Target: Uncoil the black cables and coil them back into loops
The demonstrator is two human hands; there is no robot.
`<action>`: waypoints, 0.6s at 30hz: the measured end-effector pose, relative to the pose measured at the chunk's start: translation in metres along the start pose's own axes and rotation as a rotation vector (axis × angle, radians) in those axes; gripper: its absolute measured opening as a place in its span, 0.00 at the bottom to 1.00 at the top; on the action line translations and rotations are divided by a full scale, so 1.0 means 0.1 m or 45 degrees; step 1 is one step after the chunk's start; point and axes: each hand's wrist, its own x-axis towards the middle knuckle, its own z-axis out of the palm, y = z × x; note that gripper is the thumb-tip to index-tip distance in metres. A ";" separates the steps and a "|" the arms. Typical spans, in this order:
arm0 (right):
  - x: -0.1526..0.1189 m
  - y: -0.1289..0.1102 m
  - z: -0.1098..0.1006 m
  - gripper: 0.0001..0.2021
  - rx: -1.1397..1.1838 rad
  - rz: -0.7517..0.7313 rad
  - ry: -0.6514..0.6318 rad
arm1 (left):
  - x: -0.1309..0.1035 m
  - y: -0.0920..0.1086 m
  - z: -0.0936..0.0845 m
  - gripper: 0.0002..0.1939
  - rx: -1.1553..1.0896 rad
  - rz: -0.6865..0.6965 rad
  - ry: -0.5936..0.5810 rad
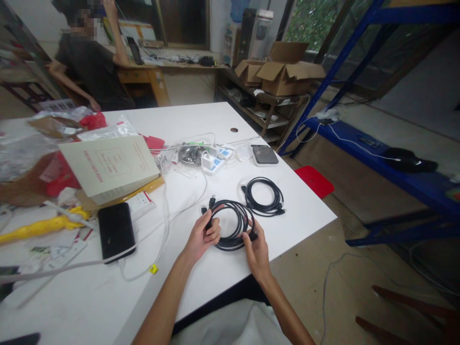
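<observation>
Between my two hands is a coiled black cable (230, 245), its loops forming a ring over the white table. My left hand (204, 235) is closed on the ring's left side, where two dark plugs stick out above the fingers. On the right side, my right hand (257, 247) grips the same coil, thumb toward me and fingers behind the loops. A second coiled black cable (264, 211) lies flat on the table just beyond my right hand, with its connectors at the coil's left and lower right.
A power strip (214, 164) and a small scale-like device (265, 155) lie farther back. Left are a black phone (115, 230), a booklet (111, 165), white cords and plastic bags. The table (309, 218) ends at my right, near a red stool (314, 181). Another person (91, 72) sits behind.
</observation>
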 end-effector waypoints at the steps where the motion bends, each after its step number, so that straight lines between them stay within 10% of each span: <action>1: 0.01 0.01 0.00 0.29 0.012 -0.006 -0.016 | 0.00 0.01 0.01 0.18 0.007 0.009 0.007; 18: 0.35 -0.10 0.00 0.33 -0.261 -0.075 -0.057 | 0.08 -0.01 -0.02 0.20 0.045 0.206 0.208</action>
